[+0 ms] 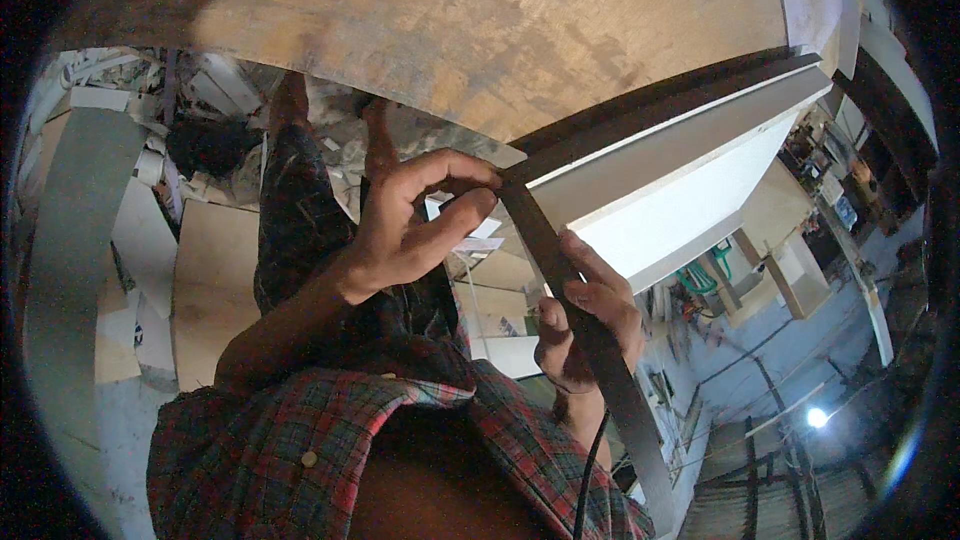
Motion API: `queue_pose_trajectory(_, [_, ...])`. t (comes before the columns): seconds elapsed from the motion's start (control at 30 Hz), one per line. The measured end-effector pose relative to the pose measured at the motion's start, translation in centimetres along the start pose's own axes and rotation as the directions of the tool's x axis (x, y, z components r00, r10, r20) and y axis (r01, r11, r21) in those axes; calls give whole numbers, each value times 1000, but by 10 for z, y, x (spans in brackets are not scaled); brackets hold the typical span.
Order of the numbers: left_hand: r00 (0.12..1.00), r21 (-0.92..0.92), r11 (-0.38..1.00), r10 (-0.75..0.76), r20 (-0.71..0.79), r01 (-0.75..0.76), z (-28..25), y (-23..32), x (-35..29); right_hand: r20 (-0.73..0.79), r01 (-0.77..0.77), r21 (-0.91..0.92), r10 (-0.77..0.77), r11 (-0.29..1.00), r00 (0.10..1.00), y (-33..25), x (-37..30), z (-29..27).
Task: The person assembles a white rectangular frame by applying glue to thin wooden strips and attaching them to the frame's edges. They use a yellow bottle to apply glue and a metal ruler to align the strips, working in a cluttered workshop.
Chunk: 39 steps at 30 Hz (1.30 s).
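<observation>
A long dark brown strip (545, 240), thin and flat, slants from the corner of a white panel (700, 190) down toward my right side. My left hand (415, 225) is closed, thumb and forefinger pinching at the strip's upper end, by the panel corner. Lower down, my right hand (595, 315) grips the same strip, with the thumb on one side and the fingers on the other. A second dark brown length (670, 110) lies along the panel's long edge. Whether the two dark pieces are joined at the corner I cannot tell.
A worn wooden board (480, 30) spans the top of the view. Boards and scraps (85, 230) lean at the left. A black cable (592, 470) hangs beside my right arm. At the right are a green coiled hose or cord (705, 275) and a lit bulb (817, 418).
</observation>
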State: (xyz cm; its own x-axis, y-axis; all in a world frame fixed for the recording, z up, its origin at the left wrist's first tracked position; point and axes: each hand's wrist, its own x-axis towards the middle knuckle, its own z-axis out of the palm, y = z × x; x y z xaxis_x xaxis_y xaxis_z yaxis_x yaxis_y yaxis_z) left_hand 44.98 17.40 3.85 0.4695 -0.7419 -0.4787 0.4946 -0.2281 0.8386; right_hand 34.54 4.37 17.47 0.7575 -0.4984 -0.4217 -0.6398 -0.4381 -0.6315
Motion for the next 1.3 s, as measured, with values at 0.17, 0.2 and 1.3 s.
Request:
queue_pose_trajectory(0.17, [990,-203,971,-108,92,125,-3,11,13,-27,44,85,-42,995,999,5,-5,1])
queue_pose_trajectory(0.2, [981,-237,955,-157,114,180,-4,12,14,-40,15,146,-9,989,999,3,-5,4])
queue_pose_trajectory(1.3, [980,29,999,-30,199,25,-15,8,27,15,10,-47,-9,999,1000,4,-2,-3])
